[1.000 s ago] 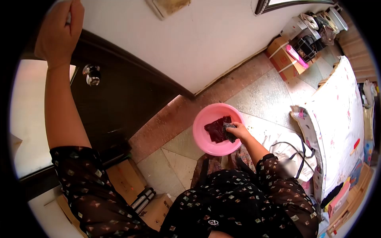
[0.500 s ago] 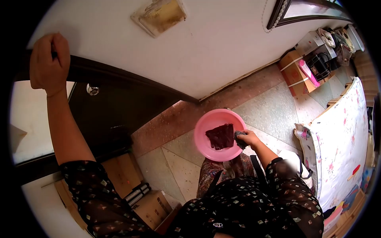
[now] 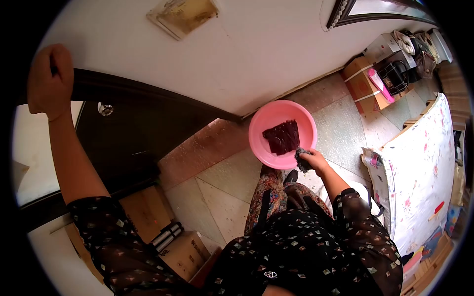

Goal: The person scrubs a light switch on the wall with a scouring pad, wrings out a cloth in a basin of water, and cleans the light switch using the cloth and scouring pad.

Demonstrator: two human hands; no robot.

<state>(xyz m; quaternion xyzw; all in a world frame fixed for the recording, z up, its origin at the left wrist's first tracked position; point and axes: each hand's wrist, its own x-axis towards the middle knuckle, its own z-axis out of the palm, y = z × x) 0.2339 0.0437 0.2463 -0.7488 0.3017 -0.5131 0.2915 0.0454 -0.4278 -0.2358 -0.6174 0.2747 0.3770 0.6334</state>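
Observation:
My left hand [image 3: 51,81] is raised at the upper left, fingers curled, close to the wall and the top of the dark door frame; what it holds, if anything, is hidden. My right hand [image 3: 314,161] grips a dark grey scrubber [image 3: 302,160] at the lower right rim of a pink basin [image 3: 256,143]. Inside the basin lies a dark red cloth [image 3: 283,137], apart from my fingers. The basin appears to be held against or just above my legs.
A dark door [image 3: 133,128] with a round knob [image 3: 104,108] stands at left. Cardboard boxes [image 3: 185,256] are at lower left, and a strapped carton [image 3: 363,84] is at upper right. A floral mattress [image 3: 419,172] leans at right. A stained switch plate [image 3: 185,17] is on the wall.
The basin has shifted up in view, away from my body. My right hand with the scrubber has moved off the dark red cloth to the rim. My left hand stays raised, now lower in view.

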